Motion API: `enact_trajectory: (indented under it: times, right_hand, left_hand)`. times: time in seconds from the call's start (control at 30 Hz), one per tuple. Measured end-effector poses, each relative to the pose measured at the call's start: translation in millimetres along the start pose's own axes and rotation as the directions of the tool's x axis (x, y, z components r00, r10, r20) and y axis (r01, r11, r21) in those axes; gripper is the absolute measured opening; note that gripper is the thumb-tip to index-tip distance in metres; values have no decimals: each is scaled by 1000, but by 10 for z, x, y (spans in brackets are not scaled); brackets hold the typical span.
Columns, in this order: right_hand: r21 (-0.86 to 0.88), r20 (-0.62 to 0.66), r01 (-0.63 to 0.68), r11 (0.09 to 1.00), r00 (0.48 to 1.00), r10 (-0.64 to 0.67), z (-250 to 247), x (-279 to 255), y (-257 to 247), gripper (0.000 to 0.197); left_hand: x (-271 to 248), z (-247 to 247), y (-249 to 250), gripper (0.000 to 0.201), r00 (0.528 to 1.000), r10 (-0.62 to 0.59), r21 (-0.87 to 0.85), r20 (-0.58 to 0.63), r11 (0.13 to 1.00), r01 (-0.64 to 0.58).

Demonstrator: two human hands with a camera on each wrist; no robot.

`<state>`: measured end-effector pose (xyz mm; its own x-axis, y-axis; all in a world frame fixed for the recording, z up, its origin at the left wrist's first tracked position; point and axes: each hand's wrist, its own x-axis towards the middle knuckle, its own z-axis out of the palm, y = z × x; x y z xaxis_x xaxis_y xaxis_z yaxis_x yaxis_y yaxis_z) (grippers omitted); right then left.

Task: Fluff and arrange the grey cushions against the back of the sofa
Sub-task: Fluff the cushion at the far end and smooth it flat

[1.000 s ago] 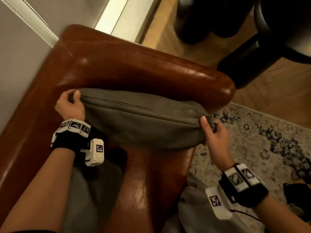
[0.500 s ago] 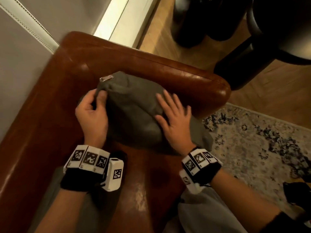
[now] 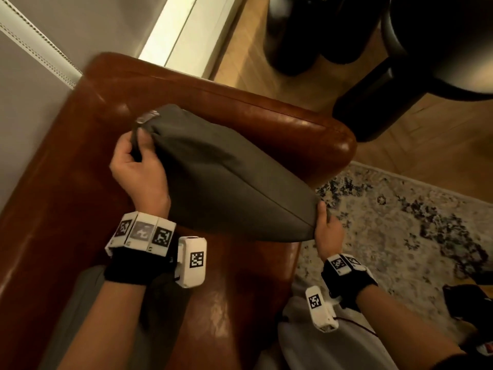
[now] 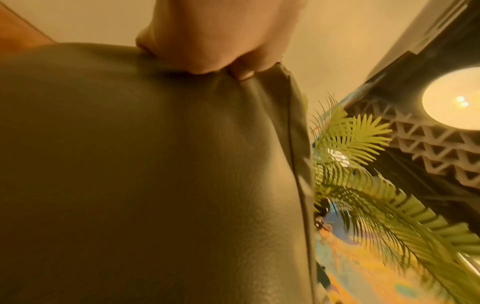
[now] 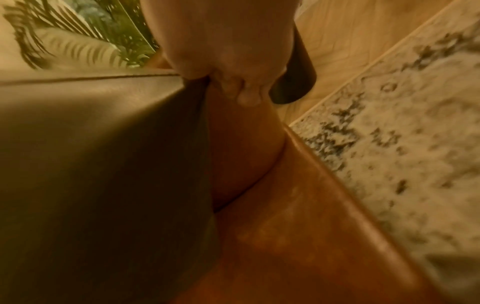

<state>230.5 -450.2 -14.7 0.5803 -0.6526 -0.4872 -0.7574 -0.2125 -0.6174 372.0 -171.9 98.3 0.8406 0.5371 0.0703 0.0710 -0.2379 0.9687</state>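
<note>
The cushion is held above the sofa seat at frame centre, long axis running upper left to lower right. The left hand pinches its upper-left corner; the right hand pinches the lower-right tip. The sofa back lies left of the cushion, nearer the left hand. The cushion's underside is hidden. A second grey cushion, bottom left, is partly hidden by the arm.

Patterned rug on wood floor, right of frame. Dark round furniture beyond. White skirting along grey wall. Green palm fronds and lit round lamp in left wrist view.
</note>
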Motion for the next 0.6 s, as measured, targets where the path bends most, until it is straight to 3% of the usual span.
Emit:
enact_trajectory:
  times: [0.1, 0.2, 0.27, 0.33, 0.4, 0.47, 0.53, 0.57, 0.6]
  right_hand:
    - [-121, 32, -37, 992, 999, 41, -82, 200, 76, 61]
    - [-208, -10, 78, 975, 997, -82, -205, 424, 30, 60]
    - [-97, -50, 203, 974, 977, -209, -316, 481, -241, 61]
    - [197, 103, 306, 932, 938, -330, -406, 442, -672, 58]
    - [347, 382, 201, 916, 862, -334, -414, 311, -1042, 63]
    - [372, 550, 45, 927, 794, -259, -307, 232, -1151, 71]
    - [355, 545, -20, 935, 817, -189, -126, 202, -990, 73]
    - [336, 498, -31, 941, 854, -149, -63, 195, -881, 73]
    - [327, 454, -46, 944, 884, -114, -19, 191, -774, 74]
  left_hand:
    - [-197, 141, 106, 25, 994, 52, 71, 91, 996, -58]
    - [-308, 176, 155, 21, 975, 98, 119, 200, 985, -124]
    - [-383, 183, 172, 16, 938, 156, 114, 310, 973, -199]
    - [-529, 215, 200, 20, 872, 232, 119, 432, 943, -310]
    - [-692, 245, 176, 34, 773, 271, 103, 574, 913, -396]
    - [-772, 220, 10, 61, 618, 259, 112, 742, 861, -495]
    - [-743, 96, -274, 92, 436, 162, 206, 885, 703, -681]
    - [-709, 6, -428, 101, 369, 72, 254, 927, 603, -756]
    - [-685, -93, -572, 105, 336, -27, 298, 941, 532, -793]
